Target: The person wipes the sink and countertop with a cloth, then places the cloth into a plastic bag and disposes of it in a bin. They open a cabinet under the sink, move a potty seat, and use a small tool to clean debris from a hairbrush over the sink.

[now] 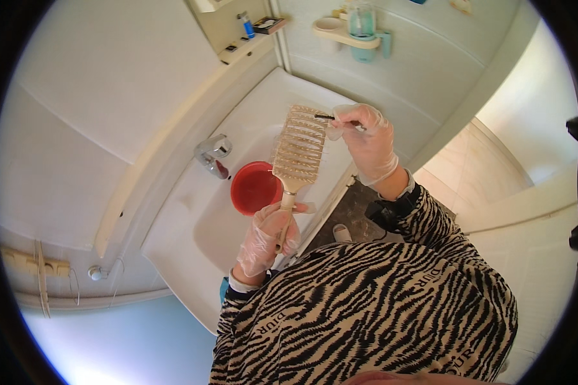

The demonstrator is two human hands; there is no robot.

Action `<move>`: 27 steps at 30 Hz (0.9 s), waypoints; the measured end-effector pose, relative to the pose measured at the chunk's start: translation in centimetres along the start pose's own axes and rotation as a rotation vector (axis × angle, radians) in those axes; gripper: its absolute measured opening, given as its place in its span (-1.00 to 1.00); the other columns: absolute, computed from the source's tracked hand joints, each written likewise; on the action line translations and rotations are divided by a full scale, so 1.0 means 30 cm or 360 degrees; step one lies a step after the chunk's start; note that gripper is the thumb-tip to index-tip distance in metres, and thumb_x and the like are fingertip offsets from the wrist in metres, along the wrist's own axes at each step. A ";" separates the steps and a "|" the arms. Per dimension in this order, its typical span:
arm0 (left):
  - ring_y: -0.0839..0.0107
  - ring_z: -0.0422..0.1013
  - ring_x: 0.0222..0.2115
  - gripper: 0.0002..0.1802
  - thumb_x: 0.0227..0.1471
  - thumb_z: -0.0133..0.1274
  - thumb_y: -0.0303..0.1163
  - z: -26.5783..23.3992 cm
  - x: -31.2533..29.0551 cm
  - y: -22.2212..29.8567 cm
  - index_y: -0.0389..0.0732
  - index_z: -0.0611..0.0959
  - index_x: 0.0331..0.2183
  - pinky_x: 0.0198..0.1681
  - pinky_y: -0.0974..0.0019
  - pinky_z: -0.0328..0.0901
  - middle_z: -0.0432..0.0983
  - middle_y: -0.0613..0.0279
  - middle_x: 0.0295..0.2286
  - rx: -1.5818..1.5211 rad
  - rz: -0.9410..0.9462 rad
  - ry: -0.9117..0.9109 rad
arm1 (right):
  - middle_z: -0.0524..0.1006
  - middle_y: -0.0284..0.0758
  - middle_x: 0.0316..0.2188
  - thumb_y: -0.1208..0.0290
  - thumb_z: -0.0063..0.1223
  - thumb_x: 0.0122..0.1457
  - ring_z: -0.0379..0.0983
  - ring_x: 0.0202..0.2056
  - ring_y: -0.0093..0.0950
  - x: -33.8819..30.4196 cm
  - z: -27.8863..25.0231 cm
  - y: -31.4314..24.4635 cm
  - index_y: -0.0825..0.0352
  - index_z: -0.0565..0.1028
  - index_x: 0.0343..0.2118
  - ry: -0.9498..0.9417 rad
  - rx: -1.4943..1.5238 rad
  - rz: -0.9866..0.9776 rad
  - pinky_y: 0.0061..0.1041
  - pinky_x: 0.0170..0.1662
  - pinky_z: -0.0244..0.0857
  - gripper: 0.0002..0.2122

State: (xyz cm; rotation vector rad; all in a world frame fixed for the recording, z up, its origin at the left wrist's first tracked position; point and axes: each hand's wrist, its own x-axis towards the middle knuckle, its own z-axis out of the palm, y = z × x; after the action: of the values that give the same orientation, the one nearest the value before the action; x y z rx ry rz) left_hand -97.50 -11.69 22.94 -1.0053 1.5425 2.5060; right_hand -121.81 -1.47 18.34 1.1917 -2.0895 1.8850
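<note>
My left hand (268, 236), in a clear plastic glove, is closed round the handle of a beige vented hairbrush (300, 146). The brush stands head up above the sink, with its slatted head towards the far side. Also gloved, my right hand (372, 142) pinches a slim dark stick-like tool (324, 117). Its black tip reaches the upper right corner of the hairbrush head; whether it touches the slats I cannot make out. Below and left of the hairbrush, a red plastic basin (250, 191) sits in the white sink (176, 218), partly hidden by the brush.
A chrome faucet (213, 154) rises left of the basin. On the wall beyond, a holder (340, 40) carries a pale blue-green cup. A ledge (253, 45) at the upper left bears a blue tube and a dark box. A slipper (341, 232) shows on the floor.
</note>
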 end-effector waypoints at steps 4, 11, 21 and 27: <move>0.57 0.17 -0.77 -0.52 0.18 -0.08 -0.20 -0.013 -0.015 -0.021 -0.46 0.57 -0.10 -0.69 0.46 0.04 0.36 0.33 -0.73 0.0105 -0.0002 0.0030 | 0.59 -0.34 -0.46 0.70 0.23 -0.02 0.53 -0.42 -0.53 -0.051 -0.051 -0.029 0.34 0.52 -0.35 0.0032 0.0060 0.0051 -0.57 -0.34 0.39 -0.82; 0.58 0.18 -0.76 -0.55 0.17 -0.09 -0.24 -0.016 -0.033 -0.002 -0.48 0.56 -0.13 -0.68 0.47 0.06 0.35 0.34 -0.71 0.0262 -0.0161 0.0088 | 0.55 -0.39 -0.42 0.68 0.15 0.03 0.43 -0.38 -0.65 -0.002 -0.081 -0.016 0.38 0.52 -0.34 -0.0060 0.0594 0.0970 -0.62 -0.26 0.34 -0.87; 0.60 0.16 -0.75 -0.59 0.16 -0.09 -0.27 -0.024 -0.060 0.005 -0.43 0.58 -0.13 -0.67 0.47 0.07 0.34 0.37 -0.70 0.0154 -0.0108 0.0074 | 0.56 -0.33 -0.42 0.64 0.20 0.06 0.50 -0.38 -0.58 0.058 -0.036 -0.053 0.47 0.53 -0.33 -0.0435 0.0688 0.0945 -0.58 -0.26 0.41 -0.89; 0.59 0.16 -0.76 -0.61 0.15 -0.05 -0.28 -0.042 -0.056 -0.034 -0.37 0.62 -0.12 -0.68 0.48 0.03 0.34 0.37 -0.72 0.0132 -0.0149 0.0114 | 0.56 -0.33 -0.41 0.66 0.18 0.05 0.48 -0.37 -0.58 0.049 -0.069 -0.031 0.45 0.54 -0.34 -0.0429 0.0887 0.1135 -0.58 -0.24 0.40 -0.90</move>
State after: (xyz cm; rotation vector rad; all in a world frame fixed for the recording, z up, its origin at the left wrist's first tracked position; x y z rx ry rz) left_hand -95.19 -11.70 22.67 -1.1386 1.5644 2.3486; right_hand -123.17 -0.32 20.37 0.8530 -2.4361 2.9139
